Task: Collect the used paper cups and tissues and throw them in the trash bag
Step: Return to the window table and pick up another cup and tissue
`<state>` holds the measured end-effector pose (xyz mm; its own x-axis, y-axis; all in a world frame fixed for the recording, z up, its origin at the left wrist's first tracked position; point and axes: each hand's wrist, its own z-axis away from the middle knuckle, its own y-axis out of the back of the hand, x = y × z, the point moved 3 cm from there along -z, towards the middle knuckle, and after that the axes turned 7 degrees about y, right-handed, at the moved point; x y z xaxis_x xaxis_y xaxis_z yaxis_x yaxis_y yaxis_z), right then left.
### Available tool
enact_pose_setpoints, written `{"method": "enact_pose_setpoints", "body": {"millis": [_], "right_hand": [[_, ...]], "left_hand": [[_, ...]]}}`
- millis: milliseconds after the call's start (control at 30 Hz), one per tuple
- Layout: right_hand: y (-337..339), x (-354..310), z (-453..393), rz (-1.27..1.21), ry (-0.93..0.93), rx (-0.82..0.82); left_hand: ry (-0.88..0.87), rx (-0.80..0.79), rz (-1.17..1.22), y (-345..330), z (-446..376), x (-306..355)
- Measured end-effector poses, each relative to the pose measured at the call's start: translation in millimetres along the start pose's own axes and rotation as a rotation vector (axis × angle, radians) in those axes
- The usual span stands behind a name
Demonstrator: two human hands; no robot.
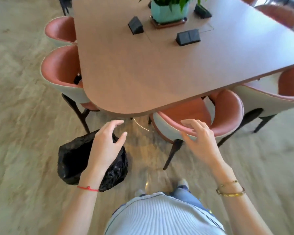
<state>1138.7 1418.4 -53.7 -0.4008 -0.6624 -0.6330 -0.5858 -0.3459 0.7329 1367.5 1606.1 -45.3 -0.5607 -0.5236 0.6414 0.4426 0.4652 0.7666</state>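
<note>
A black trash bag (73, 160) sits on the floor at the lower left, its mouth facing up. My left hand (107, 146) hovers over the bag's right side, fingers apart, holding nothing. My right hand (200, 141) is also open and empty, held in front of the backrest of the nearest pink chair (226, 116). No paper cups or tissues show on the brown table (143, 73) or on the floor.
Pink-and-white chairs ring the table: two on the left (59, 72), two on the right (288, 85). A potted plant (168, 9) and three black triangular blocks (187, 37) stand at the table's far middle. Patterned beige floor surrounds everything.
</note>
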Motion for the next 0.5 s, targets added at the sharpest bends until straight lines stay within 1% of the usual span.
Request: {"method": "enact_pose_setpoints", "body": {"millis": [200,333,500], "right_hand": [[86.1,82.3,58.0,0.062,-0.166,0.186],[158.9,141.9,100.5,0.112,-0.294,0.258],[235.9,209.2,152.4,0.153,-0.428,0.357]], "left_hand": [[-0.205,-0.126,0.020,-86.3,-15.0,113.6],[-0.323,-0.233,0.014,-157.5,-13.7,200.5],[-0.466,-0.346,0.064,-236.5,-7.4,297.0]]}}
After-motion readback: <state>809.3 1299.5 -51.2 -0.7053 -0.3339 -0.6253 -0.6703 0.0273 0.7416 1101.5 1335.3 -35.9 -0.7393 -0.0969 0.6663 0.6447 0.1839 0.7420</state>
